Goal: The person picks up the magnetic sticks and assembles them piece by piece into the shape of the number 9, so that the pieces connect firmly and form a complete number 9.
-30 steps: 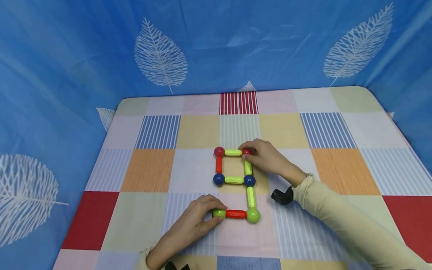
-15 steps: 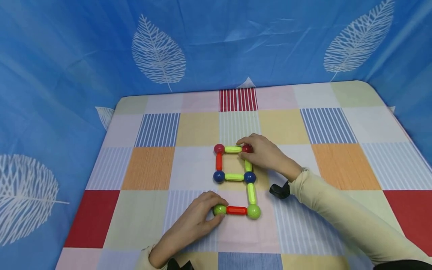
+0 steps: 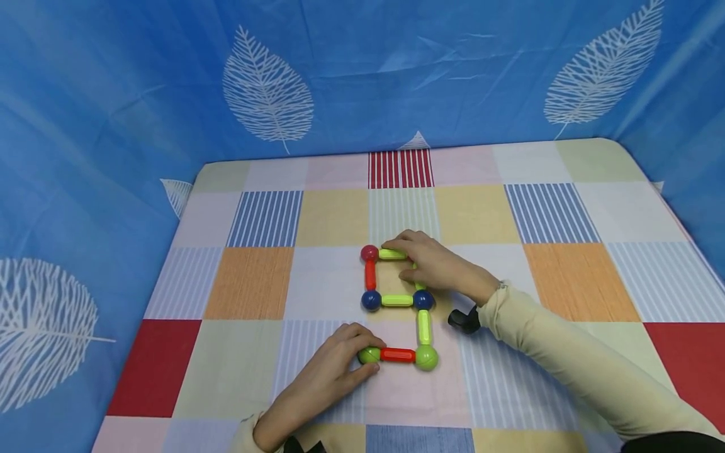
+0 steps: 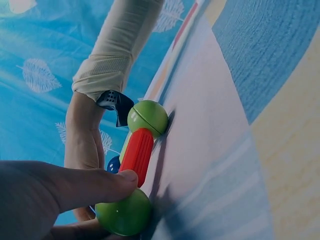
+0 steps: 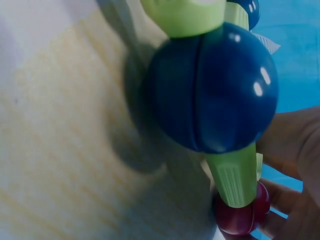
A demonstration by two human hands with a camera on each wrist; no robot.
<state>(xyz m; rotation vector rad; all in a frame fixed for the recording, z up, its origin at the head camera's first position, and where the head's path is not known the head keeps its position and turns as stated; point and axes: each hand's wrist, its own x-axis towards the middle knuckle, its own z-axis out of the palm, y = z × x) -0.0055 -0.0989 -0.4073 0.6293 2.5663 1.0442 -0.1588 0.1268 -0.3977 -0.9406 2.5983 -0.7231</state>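
Magnetic sticks and balls lie joined on the patchwork cloth, forming a square with an open hook below it. My left hand (image 3: 325,371) pinches the green ball (image 4: 124,212) at the hook's left end, the thumb reaching the red stick (image 3: 398,355). Another green ball (image 3: 427,357) is at that stick's right end. My right hand (image 3: 438,264) arches over the square's far right corner. Its fingers curl about a red ball (image 5: 239,212), hidden from the head view. Blue balls (image 3: 422,299) mark the near corners; a second red ball (image 3: 369,253) sits at the far left.
The patchwork cloth (image 3: 334,217) covers the table, and blue leaf-print sheets (image 3: 396,69) hang around its back and sides. A black wrist device (image 3: 464,321) sticks out under my right sleeve, close beside the joined pieces.
My right hand has slid left over the far right corner, and now covers the red ball that showed between its fingers. The joined pieces have shifted slightly right; my left hand keeps its hold.
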